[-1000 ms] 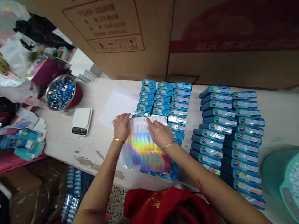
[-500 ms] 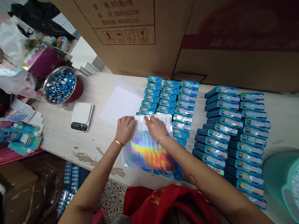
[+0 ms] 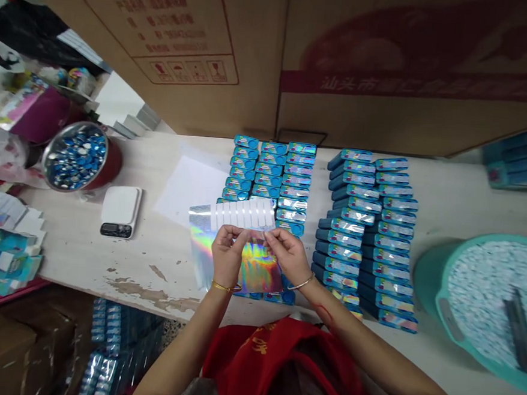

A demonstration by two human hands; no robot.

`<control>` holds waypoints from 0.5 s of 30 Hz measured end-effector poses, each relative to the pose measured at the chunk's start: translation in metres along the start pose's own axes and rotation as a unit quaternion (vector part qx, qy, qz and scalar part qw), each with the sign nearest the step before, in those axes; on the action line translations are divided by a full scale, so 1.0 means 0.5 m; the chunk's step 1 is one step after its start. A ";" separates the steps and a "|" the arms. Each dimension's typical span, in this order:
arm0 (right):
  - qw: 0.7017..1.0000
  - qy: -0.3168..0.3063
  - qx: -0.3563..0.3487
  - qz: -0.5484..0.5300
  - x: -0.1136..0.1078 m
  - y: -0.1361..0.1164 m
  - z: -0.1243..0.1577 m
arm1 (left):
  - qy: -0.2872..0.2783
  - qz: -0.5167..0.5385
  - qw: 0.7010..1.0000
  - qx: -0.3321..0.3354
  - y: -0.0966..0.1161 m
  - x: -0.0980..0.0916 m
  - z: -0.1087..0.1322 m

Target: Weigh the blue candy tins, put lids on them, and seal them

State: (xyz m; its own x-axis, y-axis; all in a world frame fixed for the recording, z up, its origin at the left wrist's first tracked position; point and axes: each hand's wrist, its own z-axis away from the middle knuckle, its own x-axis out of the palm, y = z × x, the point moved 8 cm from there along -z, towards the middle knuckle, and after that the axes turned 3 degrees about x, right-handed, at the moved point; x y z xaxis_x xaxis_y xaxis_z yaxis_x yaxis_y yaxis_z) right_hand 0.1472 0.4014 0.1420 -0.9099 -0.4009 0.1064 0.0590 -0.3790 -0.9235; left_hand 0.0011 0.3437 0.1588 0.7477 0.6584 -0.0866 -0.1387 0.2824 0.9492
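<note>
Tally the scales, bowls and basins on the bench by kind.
Digital scale: 1
Steel-lined bowl of blue pieces: 1
Teal basin: 1
Total: 3

I log: white worktable (image 3: 453, 199), paint scuffed | blue tins (image 3: 269, 180) in stacked rows, two blocks | digital scale (image 3: 120, 211) | steel bowl (image 3: 74, 155) of blue pieces | white paper sheet (image 3: 187, 189) | teal basin (image 3: 477, 297) at right
</note>
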 end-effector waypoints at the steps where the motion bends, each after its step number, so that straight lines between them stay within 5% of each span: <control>1: 1.000 0.028 0.003 0.009 -0.029 0.002 0.009 | -0.021 -0.002 1.000 -0.011 -0.017 0.029 0.004; 5: 0.987 0.110 -0.006 0.117 -0.146 0.011 0.012 | -0.076 -0.086 0.992 0.057 -0.043 0.127 0.009; 8: 0.959 0.130 -0.028 0.248 -0.198 0.014 -0.004 | -0.067 -0.228 0.961 0.141 -0.036 0.172 0.001; 15: 0.896 0.134 -0.030 0.423 -0.211 0.047 -0.041 | -0.055 -0.412 0.891 0.181 -0.053 0.215 -0.012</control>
State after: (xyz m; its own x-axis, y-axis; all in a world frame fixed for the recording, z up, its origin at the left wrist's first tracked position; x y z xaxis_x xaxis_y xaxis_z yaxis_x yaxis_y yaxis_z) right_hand 0.2359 0.4521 0.1016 -0.6158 -0.3067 -0.7257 0.7594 0.0144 -0.6505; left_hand 0.0811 0.4111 0.1223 0.5600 0.2535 -0.7887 0.6913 0.3818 0.6135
